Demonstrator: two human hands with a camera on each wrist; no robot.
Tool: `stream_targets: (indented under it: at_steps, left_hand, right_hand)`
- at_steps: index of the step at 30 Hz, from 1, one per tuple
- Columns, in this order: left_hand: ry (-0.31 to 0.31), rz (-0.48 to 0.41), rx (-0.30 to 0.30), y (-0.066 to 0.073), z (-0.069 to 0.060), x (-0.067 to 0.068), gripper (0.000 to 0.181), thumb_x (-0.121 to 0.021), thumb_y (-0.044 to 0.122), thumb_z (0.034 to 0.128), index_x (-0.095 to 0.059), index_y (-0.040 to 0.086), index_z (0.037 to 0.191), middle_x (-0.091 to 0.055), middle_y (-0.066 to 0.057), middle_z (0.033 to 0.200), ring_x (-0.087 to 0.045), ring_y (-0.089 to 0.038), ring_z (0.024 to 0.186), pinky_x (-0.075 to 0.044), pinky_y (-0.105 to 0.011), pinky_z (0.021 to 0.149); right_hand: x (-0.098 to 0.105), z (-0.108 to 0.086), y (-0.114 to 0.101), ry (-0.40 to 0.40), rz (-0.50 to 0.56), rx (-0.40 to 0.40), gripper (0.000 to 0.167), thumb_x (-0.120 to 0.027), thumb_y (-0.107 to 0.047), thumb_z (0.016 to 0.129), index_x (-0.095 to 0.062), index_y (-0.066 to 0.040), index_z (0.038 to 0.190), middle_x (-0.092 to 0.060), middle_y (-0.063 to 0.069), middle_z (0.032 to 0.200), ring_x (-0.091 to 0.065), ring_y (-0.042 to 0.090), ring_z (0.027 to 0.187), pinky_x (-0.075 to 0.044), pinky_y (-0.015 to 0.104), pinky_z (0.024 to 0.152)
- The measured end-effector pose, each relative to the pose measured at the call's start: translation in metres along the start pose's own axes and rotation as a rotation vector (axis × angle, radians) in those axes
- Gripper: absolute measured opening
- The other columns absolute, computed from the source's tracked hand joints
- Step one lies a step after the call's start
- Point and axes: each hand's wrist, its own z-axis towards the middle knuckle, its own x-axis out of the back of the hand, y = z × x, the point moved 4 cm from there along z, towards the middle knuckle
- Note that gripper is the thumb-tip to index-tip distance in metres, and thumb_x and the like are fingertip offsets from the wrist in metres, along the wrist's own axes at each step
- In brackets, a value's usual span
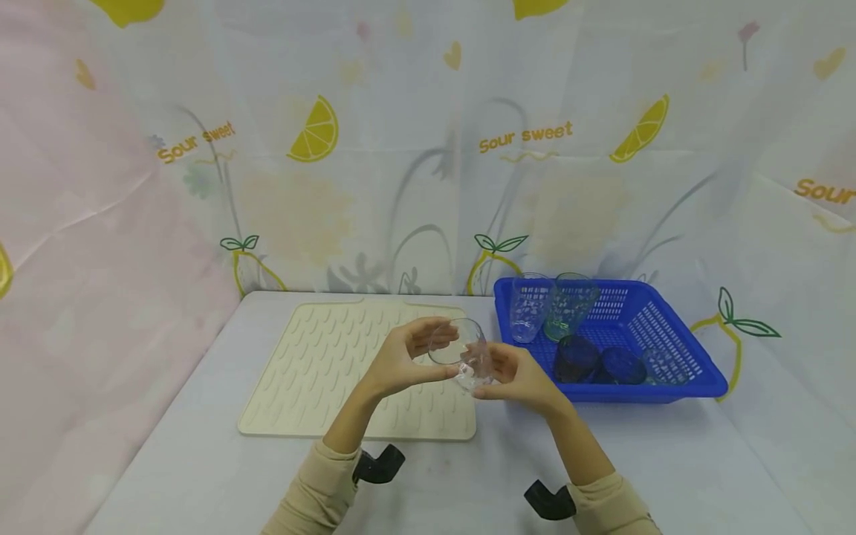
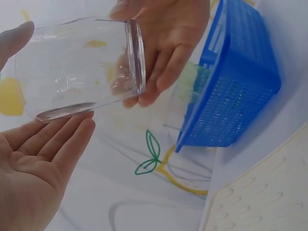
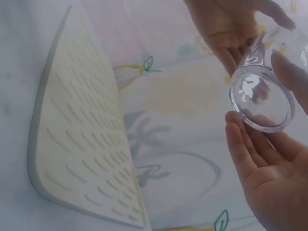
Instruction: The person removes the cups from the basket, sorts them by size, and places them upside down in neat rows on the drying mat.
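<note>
A clear drinking glass (image 1: pixel 473 369) is held tilted between both hands, above the right part of the cream mat (image 1: pixel 354 371). My left hand (image 1: pixel 396 362) spans its open end, thumb on one side and fairly straight fingers on the other. At the thick base, my right hand (image 1: pixel 520 377) grips the glass between thumb and fingertips. The left wrist view shows the see-through wall of the glass (image 2: pixel 72 67), with the right hand (image 2: pixel 168 38) at the base. In the right wrist view the round base (image 3: pixel 262 103) faces the camera.
A blue perforated basket (image 1: pixel 702 383) stands at the right. In it are a tall clear glass (image 1: pixel 528 312), a greenish tall glass (image 1: pixel 568 308), dark tumblers (image 1: pixel 576 360) and a clear patterned glass (image 1: pixel 663 365). Behind the white table (image 1: pixel 441 483) hangs a lemon-print cloth (image 1: pixel 401 148).
</note>
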Motion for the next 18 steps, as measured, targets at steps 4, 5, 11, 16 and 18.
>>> stream_targets:
  at_steps: [4, 5, 11, 16, 18]
  left_hand:
    - [-0.012, 0.008, 0.030, -0.002, -0.002, 0.001, 0.069, -0.077, 0.018, 0.0777, -0.045, -0.008, 0.133, -0.057, -0.024, 0.126, -0.056, -0.038, 0.116, -0.045, -0.043, 0.101]
    - [-0.016, 0.014, 0.038, -0.002, -0.002, 0.001, 0.069, -0.077, 0.019, 0.0778, -0.044, -0.008, 0.133, -0.057, -0.024, 0.126, -0.056, -0.037, 0.115, -0.045, -0.043, 0.101]
    - [-0.027, 0.026, 0.074, -0.003, -0.002, 0.000, 0.070, -0.078, 0.019, 0.0771, -0.045, -0.009, 0.132, -0.057, -0.024, 0.125, -0.057, -0.036, 0.115, -0.047, -0.037, 0.100]
    - [-0.033, 0.013, 0.083, -0.004, -0.002, -0.002, 0.070, -0.078, 0.020, 0.0768, -0.045, -0.012, 0.130, -0.056, -0.027, 0.124, -0.057, -0.037, 0.114, -0.047, -0.034, 0.099]
    - [-0.034, 0.015, 0.088, -0.005, -0.002, -0.003, 0.070, -0.079, 0.020, 0.0762, -0.046, -0.012, 0.129, -0.056, -0.027, 0.123, -0.057, -0.037, 0.114, -0.048, -0.035, 0.099]
  right_hand:
    - [0.010, -0.003, -0.008, 0.018, 0.009, -0.003, 0.065, -0.075, 0.000, 0.076, -0.042, 0.016, 0.129, -0.057, 0.019, 0.122, -0.060, 0.013, 0.108, -0.054, 0.026, 0.088]
    - [0.013, -0.004, -0.010, 0.028, 0.013, -0.004, 0.066, -0.075, -0.001, 0.077, -0.041, 0.017, 0.130, -0.057, 0.016, 0.123, -0.060, 0.013, 0.109, -0.054, 0.025, 0.087]
    - [0.024, -0.007, -0.020, 0.073, 0.037, 0.061, 0.061, -0.073, 0.000, 0.079, -0.041, 0.018, 0.128, -0.060, -0.003, 0.120, -0.059, 0.010, 0.109, -0.053, 0.022, 0.088]
    - [0.026, -0.005, -0.028, 0.125, 0.081, 0.140, 0.046, -0.072, 0.000, 0.081, -0.057, -0.003, 0.124, -0.063, -0.002, 0.118, -0.061, 0.011, 0.108, -0.051, 0.022, 0.092]
    - [0.025, -0.005, -0.030, 0.156, 0.112, 0.156, 0.044, -0.071, 0.001, 0.081, -0.060, -0.011, 0.122, -0.064, -0.001, 0.116, -0.061, 0.011, 0.106, -0.051, 0.022, 0.091]
